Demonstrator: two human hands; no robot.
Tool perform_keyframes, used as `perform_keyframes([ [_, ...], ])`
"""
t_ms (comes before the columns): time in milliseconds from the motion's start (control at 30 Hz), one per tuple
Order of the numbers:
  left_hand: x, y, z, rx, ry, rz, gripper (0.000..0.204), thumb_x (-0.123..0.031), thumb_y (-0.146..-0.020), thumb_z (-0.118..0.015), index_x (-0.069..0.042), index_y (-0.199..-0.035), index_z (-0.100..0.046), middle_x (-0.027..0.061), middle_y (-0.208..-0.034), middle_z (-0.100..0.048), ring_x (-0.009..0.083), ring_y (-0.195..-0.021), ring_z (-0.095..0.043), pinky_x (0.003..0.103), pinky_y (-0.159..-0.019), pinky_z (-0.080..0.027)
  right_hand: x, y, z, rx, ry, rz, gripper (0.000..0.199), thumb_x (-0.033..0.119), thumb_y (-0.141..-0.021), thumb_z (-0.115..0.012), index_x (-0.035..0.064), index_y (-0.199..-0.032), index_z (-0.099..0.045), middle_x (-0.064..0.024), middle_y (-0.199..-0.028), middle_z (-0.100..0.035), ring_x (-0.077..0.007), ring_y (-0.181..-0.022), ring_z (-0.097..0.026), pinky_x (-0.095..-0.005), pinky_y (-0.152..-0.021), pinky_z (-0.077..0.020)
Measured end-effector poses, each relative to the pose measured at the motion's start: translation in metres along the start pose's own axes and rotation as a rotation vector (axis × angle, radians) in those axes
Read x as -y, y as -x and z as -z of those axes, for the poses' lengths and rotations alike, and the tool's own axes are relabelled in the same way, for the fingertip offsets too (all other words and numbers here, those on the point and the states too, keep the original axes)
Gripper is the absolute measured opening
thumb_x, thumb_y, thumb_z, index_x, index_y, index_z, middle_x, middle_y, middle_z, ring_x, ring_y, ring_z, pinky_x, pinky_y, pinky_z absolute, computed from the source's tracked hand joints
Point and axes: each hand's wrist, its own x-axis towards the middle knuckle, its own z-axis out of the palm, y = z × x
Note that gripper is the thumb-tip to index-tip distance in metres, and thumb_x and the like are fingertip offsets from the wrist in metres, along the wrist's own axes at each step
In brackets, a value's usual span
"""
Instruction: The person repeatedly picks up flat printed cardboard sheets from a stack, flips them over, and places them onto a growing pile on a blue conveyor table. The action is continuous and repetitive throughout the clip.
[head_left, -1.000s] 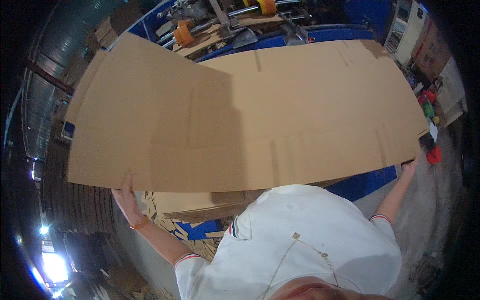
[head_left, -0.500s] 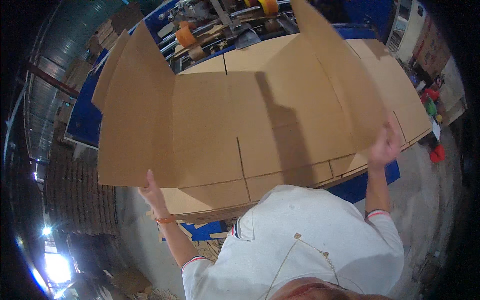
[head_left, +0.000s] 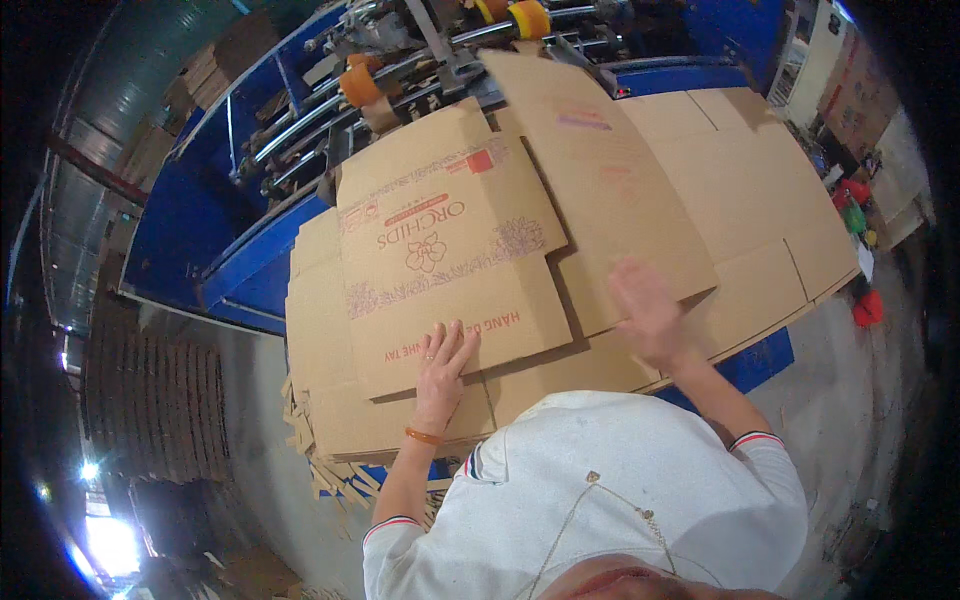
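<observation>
A printed cardboard box blank (head_left: 450,260) lies with both side panels folded inward on a stack of flat cardboard sheets (head_left: 750,180). Its left panel, with red and purple print, rests nearly flat. My left hand (head_left: 446,370) presses on that panel's near edge with fingers stretched out. The right panel (head_left: 610,190) slants down toward the middle and is slightly blurred. Against its near part my right hand (head_left: 648,312) is spread flat, a little smeared by motion. Neither hand grips anything.
Beyond the stack stands a blue machine (head_left: 240,270) with metal rods and orange rollers (head_left: 362,85). Cardboard offcuts (head_left: 340,485) hang below the stack's near left edge. A tall pile of cardboard (head_left: 155,400) stands at the left. Red and green items (head_left: 855,200) sit far right.
Both upright side panels have been folded inward, bringing their printed outer faces up. My left hand has moved right onto the left panel; my right hand has moved left with the right panel.
</observation>
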Motion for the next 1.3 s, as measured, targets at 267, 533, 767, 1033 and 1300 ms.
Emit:
perform_keyframes([
  [267,0.015,-0.025,-0.013,0.025,-0.032,0.028,0.072,0.012,-0.071,-0.055,-0.019,-0.137,-0.052,0.0113,-0.146,-0.043,0.035,-0.137,-0.035,0.051,-0.113,-0.028,-0.012,-0.008,-0.061,0.288,0.057,0.015,0.056,0.029,-0.088,-0.06,0.0041,-0.136,-0.047,-0.0127,-0.146,-0.042,-0.0326,-0.135,-0.038,-0.0477,-0.11,-0.032],
  [533,0.089,-0.126,-0.029,-0.127,-0.136,-0.063,0.073,0.01,-0.074,-0.054,-0.023,-0.139,-0.049,0.0092,-0.144,-0.045,0.033,-0.134,-0.04,0.053,-0.11,-0.029,-0.073,-0.102,-0.106,0.089,0.174,0.131,0.055,0.035,-0.086,-0.061,0.0076,-0.132,-0.049,-0.0084,-0.142,-0.046,-0.0281,-0.132,-0.041,-0.0466,-0.105,-0.0364],
  [767,0.133,-0.197,-0.035,-0.113,-0.264,0.061,0.061,0.003,-0.08,-0.053,-0.019,-0.137,-0.048,0.0099,-0.14,-0.048,0.0316,-0.131,-0.044,0.056,-0.107,-0.031,-0.116,-0.159,-0.133,0.111,0.154,-0.063,0.057,0.038,-0.088,-0.058,0.0096,-0.136,-0.046,-0.01,-0.142,-0.046,-0.0304,-0.133,-0.04,-0.0508,-0.106,-0.0333],
  [1033,0.161,-0.134,0.017,-0.254,-0.329,0.381,0.053,-0.022,-0.087,-0.059,-0.01,-0.137,-0.046,0.0101,-0.141,-0.048,0.0277,-0.127,-0.047,0.052,-0.105,-0.035,-0.113,-0.101,-0.099,0.298,0.138,-0.091,0.055,0.023,-0.093,-0.054,0.0064,-0.143,-0.038,-0.0192,-0.149,-0.033,-0.0381,-0.141,-0.024,-0.0487,-0.115,-0.0196],
  [1300,0.252,0.064,0.055,-0.292,-0.402,1.363,0.056,-0.042,-0.082,-0.068,0.001,-0.118,-0.058,0.0228,-0.112,-0.063,0.0378,-0.105,-0.062,0.047,-0.089,-0.05,-0.095,-0.033,-0.078,0.248,-0.019,-0.155,0.041,0.016,-0.092,-0.055,0.0013,-0.13,-0.051,-0.0192,-0.143,-0.042,-0.0372,-0.134,-0.037,-0.0467,-0.111,-0.0303],
])
